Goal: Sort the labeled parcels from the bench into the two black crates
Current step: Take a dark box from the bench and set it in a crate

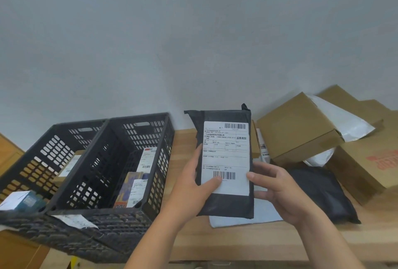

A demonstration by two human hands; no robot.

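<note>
Both hands grip the black parcel, held upright over the desk just beside the right crate. The left hand has its thumb on the label by the lower barcode, and the right hand pinches the other edge. To my eye that thumb could hide some print, and a misread would send it into the left crate by mistake. The bag looks limp, so a slack pinch might let it slide. The leaning boxes could topple if elbowed.
</note>
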